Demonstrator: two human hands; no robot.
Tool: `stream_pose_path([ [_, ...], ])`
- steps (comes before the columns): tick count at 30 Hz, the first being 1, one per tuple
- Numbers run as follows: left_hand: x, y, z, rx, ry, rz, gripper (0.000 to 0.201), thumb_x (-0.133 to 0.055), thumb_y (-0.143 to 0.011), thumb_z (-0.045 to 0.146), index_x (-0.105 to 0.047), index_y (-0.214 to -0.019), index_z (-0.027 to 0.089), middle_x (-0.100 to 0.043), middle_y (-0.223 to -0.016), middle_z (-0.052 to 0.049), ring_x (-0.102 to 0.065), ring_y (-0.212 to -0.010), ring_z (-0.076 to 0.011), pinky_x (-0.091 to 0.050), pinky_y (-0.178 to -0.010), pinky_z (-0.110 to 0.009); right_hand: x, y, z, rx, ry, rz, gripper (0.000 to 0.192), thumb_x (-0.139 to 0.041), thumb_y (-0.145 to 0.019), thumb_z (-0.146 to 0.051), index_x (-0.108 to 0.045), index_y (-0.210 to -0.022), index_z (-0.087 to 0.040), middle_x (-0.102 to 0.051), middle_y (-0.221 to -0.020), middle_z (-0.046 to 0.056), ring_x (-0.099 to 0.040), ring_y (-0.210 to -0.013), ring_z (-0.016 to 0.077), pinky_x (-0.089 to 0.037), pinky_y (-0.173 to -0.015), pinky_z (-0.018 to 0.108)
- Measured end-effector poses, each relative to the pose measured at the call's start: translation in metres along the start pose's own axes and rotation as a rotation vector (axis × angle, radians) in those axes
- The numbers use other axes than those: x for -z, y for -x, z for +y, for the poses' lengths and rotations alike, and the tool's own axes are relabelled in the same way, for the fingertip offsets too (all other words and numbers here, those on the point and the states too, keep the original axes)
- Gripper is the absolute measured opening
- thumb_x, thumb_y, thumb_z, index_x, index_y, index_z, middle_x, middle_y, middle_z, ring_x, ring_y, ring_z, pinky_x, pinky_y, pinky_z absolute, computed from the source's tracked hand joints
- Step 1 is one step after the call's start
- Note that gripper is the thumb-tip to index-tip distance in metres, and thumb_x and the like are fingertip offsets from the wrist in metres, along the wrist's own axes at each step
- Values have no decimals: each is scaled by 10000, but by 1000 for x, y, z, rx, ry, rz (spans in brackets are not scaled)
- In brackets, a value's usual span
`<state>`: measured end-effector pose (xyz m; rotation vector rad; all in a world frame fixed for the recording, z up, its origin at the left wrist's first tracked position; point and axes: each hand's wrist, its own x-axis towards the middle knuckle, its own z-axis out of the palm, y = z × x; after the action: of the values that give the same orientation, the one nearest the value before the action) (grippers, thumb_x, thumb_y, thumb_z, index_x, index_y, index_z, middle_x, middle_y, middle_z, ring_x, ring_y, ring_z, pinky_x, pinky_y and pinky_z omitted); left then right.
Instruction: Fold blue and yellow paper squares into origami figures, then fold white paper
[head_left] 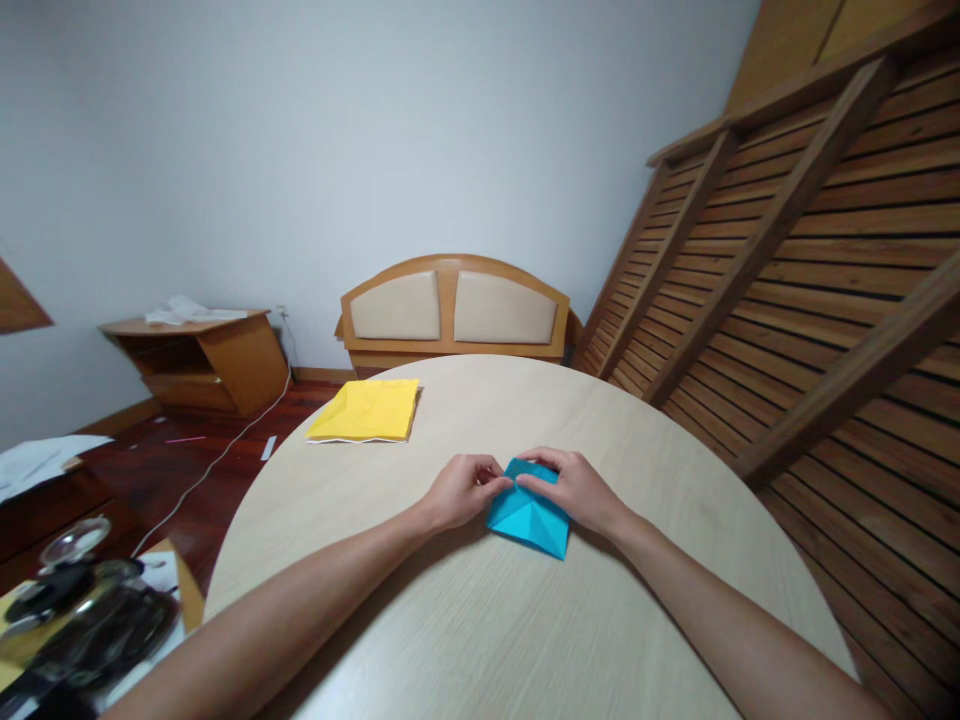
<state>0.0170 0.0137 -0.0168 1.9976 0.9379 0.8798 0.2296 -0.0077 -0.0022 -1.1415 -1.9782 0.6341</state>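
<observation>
A piece of blue folded paper [531, 522] with crease lines rests on the round table, between my two hands. My left hand [466, 490] pinches its upper left edge between thumb and curled fingers. From the right, my right hand [574, 488] grips the upper part, with the thumb on top and the fingers around the far edge. Parts of the paper's far edge are hidden by my fingers. Farther off to the left, a stack of yellow paper [367, 410] lies near the table's edge.
The round pale wooden table [465, 640] spreads under both arms. A wooden slatted frame [787, 250] leans along the right side. Behind the table stands a padded headboard [454, 262]. At left are a low cabinet [244, 365], a white cable [217, 462] and dark clutter [105, 625].
</observation>
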Motion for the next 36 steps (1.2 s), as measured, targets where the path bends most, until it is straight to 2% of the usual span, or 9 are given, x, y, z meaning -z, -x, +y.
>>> stream_pose_path([
  [3,3,-3,3,-5,23,142,282,-609,-852,394,-661,-735,142,-658,-690,-44,-573,-641,-153,-421,-593,-250,-3,-2,9,-37,12,236,740,-754,-776,-383,-435,-1429,-240,-690,-1117,85,-665,-928,228,-529,-828,367],
  [5,5,-5,3,-10,80,201,284,-618,-847,405,-640,-737,144,-645,-681,-38,-573,-633,-151,-428,-587,-251,-6,-3,14,-54,-30,336,977,-780,-745,-401,-214,-1525,-242,-616,-1264,133,-658,-962,235,-536,-853,399],
  [8,4,-6,3,-12,195,242,293,-646,-828,429,-610,-746,150,-635,-686,-30,-581,-629,-144,-448,-577,-246,-11,-4,20,-109,-197,303,1128,-784,-736,-417,-18,-1546,-245,-607,-1263,156,-682,-927,240,-569,-805,411],
  [10,3,-7,3,-6,260,244,313,-668,-811,452,-593,-759,154,-625,-676,-19,-586,-615,-139,-450,-557,-238,-15,-4,22,-148,-309,250,1152,-788,-738,-397,21,-1545,-249,-643,-1197,142,-696,-901,245,-585,-779,409],
  [15,2,-8,2,18,383,216,402,-705,-767,530,-536,-783,166,-587,-582,26,-575,-515,-120,-428,-492,-220,-18,-5,22,-176,-441,207,1066,-810,-703,-349,-140,-1520,-204,-643,-1215,155,-676,-1009,268,-585,-831,412],
  [18,2,-8,1,74,431,215,452,-749,-721,539,-476,-747,178,-595,-573,24,-618,-525,-138,-441,-494,-223,-15,-6,19,-154,-465,166,876,-808,-696,-347,-330,-1417,-205,-648,-1222,142,-680,-996,260,-589,-810,391],
  [24,2,-10,-3,198,498,177,452,-788,-692,454,-442,-807,188,-611,-572,23,-674,-557,-180,-372,-426,-185,-8,-5,10,-118,-314,94,445,-762,-741,-377,-597,-1091,-157,-717,-1007,91,-672,-847,224,-552,-754,348],
  [31,2,-11,-3,135,516,173,369,-792,-717,355,-476,-779,174,-657,-671,-27,-685,-660,-178,-433,-531,-230,-5,-5,8,-81,-185,136,382,-730,-777,-409,-668,-1049,-148,-729,-952,79,-644,-797,212,-516,-732,329],
  [36,3,-10,-5,120,485,151,184,-703,-761,226,-531,-793,171,-698,-794,-88,-695,-762,-203,-460,-580,-261,-3,-5,8,-42,-130,118,313,-693,-817,-426,-727,-974,-158,-741,-918,67,-652,-791,223,-510,-752,349],
])
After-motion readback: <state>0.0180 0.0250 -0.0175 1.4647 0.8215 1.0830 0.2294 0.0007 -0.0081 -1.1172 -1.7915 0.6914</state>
